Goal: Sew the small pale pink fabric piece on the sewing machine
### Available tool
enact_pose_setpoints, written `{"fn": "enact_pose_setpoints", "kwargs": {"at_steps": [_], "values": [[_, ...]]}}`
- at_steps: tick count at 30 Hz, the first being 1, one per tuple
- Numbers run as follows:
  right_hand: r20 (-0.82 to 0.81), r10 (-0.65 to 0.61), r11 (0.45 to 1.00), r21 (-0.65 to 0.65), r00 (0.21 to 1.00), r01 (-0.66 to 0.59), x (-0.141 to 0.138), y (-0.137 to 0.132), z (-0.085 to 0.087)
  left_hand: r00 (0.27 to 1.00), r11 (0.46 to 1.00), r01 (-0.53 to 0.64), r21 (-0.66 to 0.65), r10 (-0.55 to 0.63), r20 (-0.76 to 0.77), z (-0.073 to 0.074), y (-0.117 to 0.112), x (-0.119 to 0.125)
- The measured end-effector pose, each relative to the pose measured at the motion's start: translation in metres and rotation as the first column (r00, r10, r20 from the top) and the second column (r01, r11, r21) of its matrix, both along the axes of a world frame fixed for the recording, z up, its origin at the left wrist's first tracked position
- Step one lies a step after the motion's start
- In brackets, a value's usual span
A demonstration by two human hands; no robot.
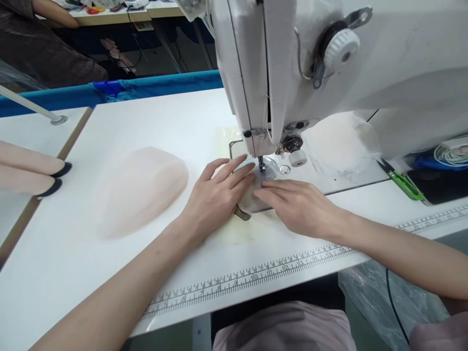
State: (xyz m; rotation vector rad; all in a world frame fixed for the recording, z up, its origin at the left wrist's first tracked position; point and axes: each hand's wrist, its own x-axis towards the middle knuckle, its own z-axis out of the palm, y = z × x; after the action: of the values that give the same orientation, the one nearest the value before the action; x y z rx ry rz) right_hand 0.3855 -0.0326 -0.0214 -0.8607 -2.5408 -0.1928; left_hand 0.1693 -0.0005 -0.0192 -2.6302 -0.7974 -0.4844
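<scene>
A small piece of sheer, pale fabric point(249, 199) lies under the needle area of a white sewing machine point(252, 73). My left hand point(223, 192) rests flat on its left side, fingers stretched out toward the presser foot point(261, 165). From the right, my right hand point(298, 204) grips the fabric's near edge, its fingers pressed together just in front of the foot. Part of the fabric is hidden beneath both hands. Left of my left hand, sheer pale pink fabric pieces point(146, 187) lie on the white table point(197, 124).
Green thread snips point(405, 184) lie beside a dark phone-like slab point(438, 183) at the right. More pale fabric point(343, 141) sits under the machine arm. A printed ruler point(256, 277) runs along the front edge. Pale strips with black ends point(32, 175) lie left; another person's arm point(56, 12) shows behind.
</scene>
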Motion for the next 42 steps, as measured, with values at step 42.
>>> {"fn": "enact_pose_setpoints", "kwargs": {"at_steps": [42], "values": [[0.116, -0.23, 0.973, 0.044, 0.966, 0.226, 0.011, 0.022, -0.009, 0.999, 0.991, -0.033, -0.132, 0.029, -0.032, -0.007, -0.014, 0.017]]}}
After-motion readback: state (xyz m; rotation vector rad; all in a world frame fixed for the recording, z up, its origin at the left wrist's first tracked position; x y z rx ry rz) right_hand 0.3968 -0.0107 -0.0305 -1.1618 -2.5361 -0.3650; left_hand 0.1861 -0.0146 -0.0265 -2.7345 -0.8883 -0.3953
